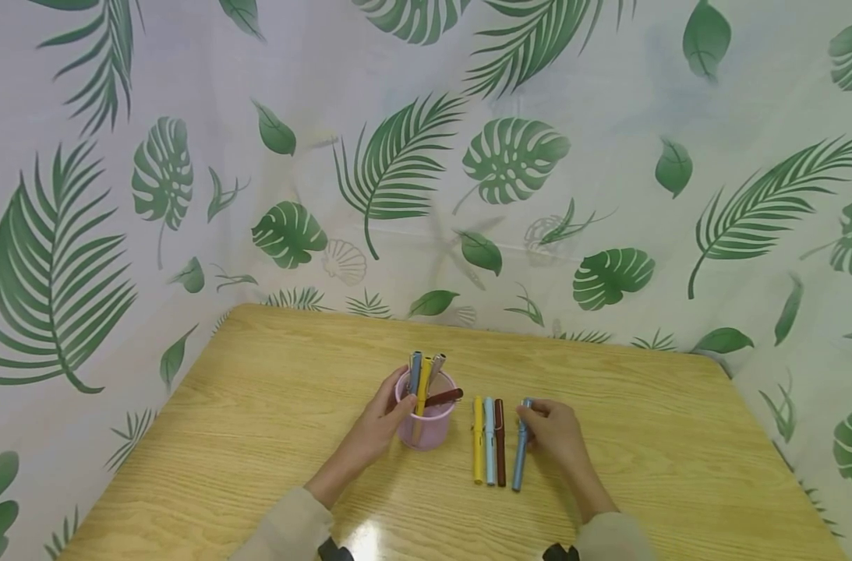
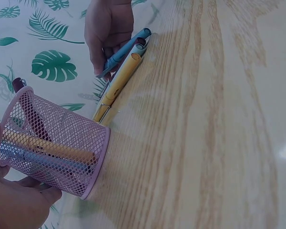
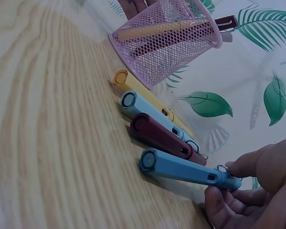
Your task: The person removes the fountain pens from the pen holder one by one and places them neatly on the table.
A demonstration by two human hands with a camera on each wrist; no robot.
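My left hand (image 1: 382,421) grips a pink mesh pen cup (image 1: 429,432) from its left side, thumb over the rim. Inside the cup lean several pens, among them a yellow pen (image 1: 423,382), a blue one, a greyish one and a dark red pen (image 1: 443,397) tilted to the right. With thumb and fingers my right hand (image 1: 555,430) pinches the clip end of a blue pen (image 3: 181,168). Left of that blue pen, a yellow pen (image 1: 478,444), a light blue pen (image 1: 490,444) and a dark red pen (image 1: 500,448) lie side by side on the table.
A wood-grain table (image 1: 292,374) carries everything. Behind it and at the sides hangs a pale cloth (image 1: 411,257) printed with green leaves, meeting the table's back edge. Light glares off the table near the front.
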